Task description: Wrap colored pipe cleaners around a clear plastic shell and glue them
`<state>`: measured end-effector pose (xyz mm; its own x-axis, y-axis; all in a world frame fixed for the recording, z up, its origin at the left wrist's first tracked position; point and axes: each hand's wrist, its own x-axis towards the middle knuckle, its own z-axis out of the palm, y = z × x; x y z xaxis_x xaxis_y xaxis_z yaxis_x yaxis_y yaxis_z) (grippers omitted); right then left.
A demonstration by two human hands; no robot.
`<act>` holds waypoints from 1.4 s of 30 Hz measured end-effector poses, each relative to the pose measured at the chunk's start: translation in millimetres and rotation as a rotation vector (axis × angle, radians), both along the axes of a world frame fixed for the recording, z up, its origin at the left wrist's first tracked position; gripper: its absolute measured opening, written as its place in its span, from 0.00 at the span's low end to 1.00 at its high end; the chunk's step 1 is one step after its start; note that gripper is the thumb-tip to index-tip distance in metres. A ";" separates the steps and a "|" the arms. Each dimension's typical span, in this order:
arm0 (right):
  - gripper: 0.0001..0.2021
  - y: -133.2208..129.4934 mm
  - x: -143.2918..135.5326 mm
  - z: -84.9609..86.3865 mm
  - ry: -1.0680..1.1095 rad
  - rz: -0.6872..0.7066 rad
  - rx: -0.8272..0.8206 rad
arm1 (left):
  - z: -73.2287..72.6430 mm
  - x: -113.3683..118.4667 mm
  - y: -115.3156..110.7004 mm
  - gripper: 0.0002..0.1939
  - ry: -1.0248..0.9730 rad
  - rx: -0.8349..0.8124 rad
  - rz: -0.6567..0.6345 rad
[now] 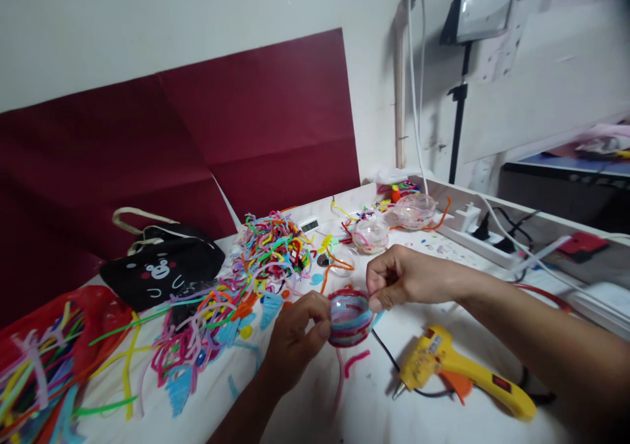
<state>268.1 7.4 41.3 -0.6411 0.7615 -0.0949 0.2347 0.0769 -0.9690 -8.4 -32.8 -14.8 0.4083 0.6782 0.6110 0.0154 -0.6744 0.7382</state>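
A small clear plastic bowl [350, 319], banded with red and light blue pipe cleaners, is held above the white table. My left hand [302, 332] grips its left side between thumb and fingers. At the opposite rim, my right hand [394, 280] is closed in a pinch, its fingertips partly hiding the edge. A light blue strand shows just below those fingertips; whether they pinch it too is unclear. Beneath the bowl lie a short red pipe cleaner piece [357, 363] and a pale pink one [339, 385]. A yellow hot glue gun [443, 362] rests below my right forearm.
A large heap of colourful pipe cleaners [273, 254] spreads over the left side. Beside it are a black bag [160, 270] and a red plastic bag [98, 319] with more. Two clear bowls [371, 234] stand behind. A power strip [480, 241] and cables lie right.
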 end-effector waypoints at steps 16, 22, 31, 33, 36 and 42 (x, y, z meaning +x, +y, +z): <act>0.24 1.3 -1.0 -9.5 0.072 0.020 -0.042 | -5.0 -2.9 0.6 0.20 -0.019 -0.041 0.017; 0.22 2.2 -2.3 -10.5 0.061 0.034 -0.065 | -3.0 -5.1 -0.1 0.19 0.003 -0.052 0.042; 0.21 -0.9 -2.1 -9.4 0.050 0.046 -0.055 | 6.0 -2.1 -1.2 0.19 0.016 -0.032 0.035; 0.20 -0.8 -1.7 -9.5 0.040 0.042 -0.049 | 5.2 -4.3 -0.5 0.19 0.020 -0.021 0.027; 0.20 -0.4 -1.4 -8.9 0.048 0.034 -0.061 | -0.5 -12.3 2.0 0.17 0.040 -0.033 0.014; 0.20 -0.8 -1.6 -6.6 0.028 0.043 -0.056 | -5.1 -18.6 3.1 0.12 0.044 -0.076 -0.011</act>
